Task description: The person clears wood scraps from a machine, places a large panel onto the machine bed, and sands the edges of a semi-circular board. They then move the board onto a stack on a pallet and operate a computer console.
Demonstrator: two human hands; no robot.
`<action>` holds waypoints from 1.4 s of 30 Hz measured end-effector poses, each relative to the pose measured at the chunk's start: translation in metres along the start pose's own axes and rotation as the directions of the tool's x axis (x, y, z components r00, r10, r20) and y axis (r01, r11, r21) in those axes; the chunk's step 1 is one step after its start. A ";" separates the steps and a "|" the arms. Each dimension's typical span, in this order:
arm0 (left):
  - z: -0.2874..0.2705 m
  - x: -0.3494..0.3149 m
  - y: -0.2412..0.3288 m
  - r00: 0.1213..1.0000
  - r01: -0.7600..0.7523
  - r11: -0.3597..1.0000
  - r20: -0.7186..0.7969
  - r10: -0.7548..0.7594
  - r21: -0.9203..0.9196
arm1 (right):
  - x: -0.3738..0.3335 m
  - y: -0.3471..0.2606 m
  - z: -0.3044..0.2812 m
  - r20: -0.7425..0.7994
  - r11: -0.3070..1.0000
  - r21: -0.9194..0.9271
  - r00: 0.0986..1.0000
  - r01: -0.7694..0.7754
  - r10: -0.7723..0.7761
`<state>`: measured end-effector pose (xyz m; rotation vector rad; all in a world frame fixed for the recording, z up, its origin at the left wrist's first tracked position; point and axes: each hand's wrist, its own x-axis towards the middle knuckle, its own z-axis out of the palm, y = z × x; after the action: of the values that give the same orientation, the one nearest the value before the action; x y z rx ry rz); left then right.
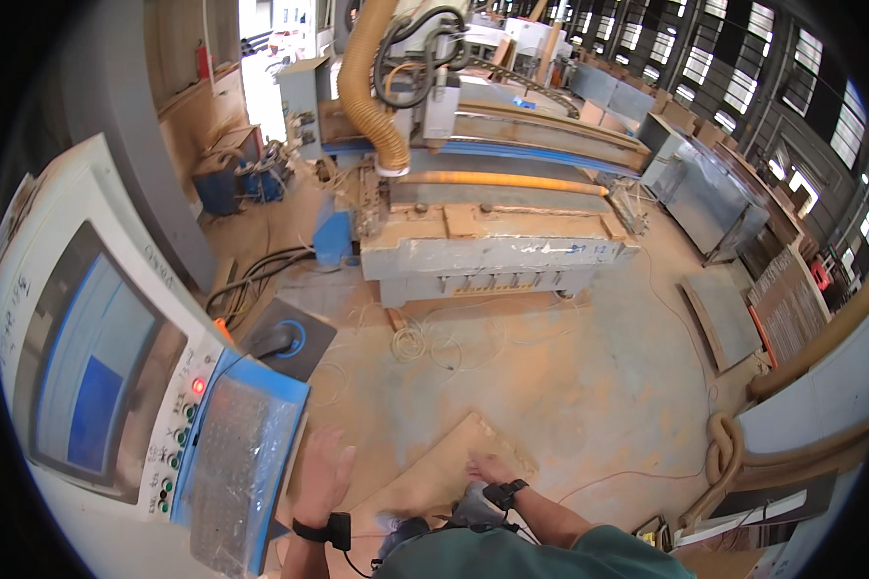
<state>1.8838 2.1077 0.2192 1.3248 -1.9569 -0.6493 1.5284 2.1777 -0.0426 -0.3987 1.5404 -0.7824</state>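
My left hand [326, 470] is raised just right of a plastic-covered keyboard [227, 473], its fingers stretched out and slightly blurred. It holds nothing and appears apart from the keyboard. The keyboard lies on the blue shelf of a white control console with a lit screen [97, 367]. A red light [199, 386] glows above a row of green knobs. Beyond the keyboard, a dark mouse [272, 340] rests on a black pad [307, 359]. My right hand [492, 470] hangs low in front of my body, fingers loosely apart, with no object visible in it. Both wrists wear black bands.
Ahead stands a large router machine [492, 265] with a ribbed yellow hose [365, 87]. Dark cables [261, 273] and coils of thin tubing [409, 344] lie on the dusty floor. A brown board [454, 454] is by my feet. Panels [722, 318] and a thick hose [729, 463] are at right.
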 end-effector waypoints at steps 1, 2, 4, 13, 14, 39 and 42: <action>0.010 0.011 0.014 0.999 -0.033 0.999 -0.010 0.033 0.016 | -0.002 -0.014 0.001 -0.008 1.000 0.015 1.000 0.020 -0.020; 0.025 0.022 0.030 0.995 -0.097 0.995 0.000 0.097 0.010 | -0.005 -0.031 0.003 0.106 0.989 0.146 0.993 0.033 -0.049; 0.062 0.046 0.062 0.984 -0.179 0.984 0.019 0.179 0.000 | -0.011 -0.066 0.008 0.263 0.942 0.336 0.958 0.016 -0.111; 0.314 0.122 0.102 0.841 -0.368 0.921 0.378 0.387 -0.124 | -0.088 -0.193 -0.050 0.320 0.636 0.769 0.830 0.054 -0.457; 0.336 0.136 0.089 0.868 -0.335 0.941 0.401 0.293 0.037 | -0.100 -0.194 -0.077 0.394 0.688 0.725 0.833 -0.023 -0.389; 0.599 0.224 0.397 0.222 0.057 0.838 0.825 0.519 -0.542 | 0.038 -0.228 -0.534 -0.664 0.244 0.691 0.731 0.680 -0.156; 0.623 0.262 0.417 0.270 -0.007 0.846 0.813 0.516 -0.534 | 0.043 -0.262 -0.559 -0.735 0.225 0.600 0.640 0.768 -0.223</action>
<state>1.0943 2.0317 0.1833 0.1363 -2.5609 -1.8896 0.9288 2.0983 0.0858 0.1778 1.1424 -2.3266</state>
